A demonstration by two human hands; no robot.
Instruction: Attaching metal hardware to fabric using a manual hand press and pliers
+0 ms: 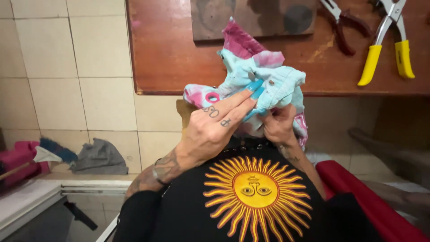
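Both my hands hold a bunched tie-dye garment [268,78] of pale blue and pink cloth with metal studs and a round eyelet, up in front of a wooden table edge. My left hand [219,123], with long blue nails and finger tattoos, lies over the cloth from the left, fingers pressed onto it. My right hand [278,125] grips the cloth from below, mostly hidden under it. Below them is my black top with a yellow sun print [255,190].
A wooden table [174,54] carries a dark metal plate [255,15], red-handled pliers [345,24] and yellow-handled pliers [387,47]. A tiled wall [67,67] is at left, with a grey cloth [99,157], a brush and a pink object on a ledge. Red fabric [358,197] is lower right.
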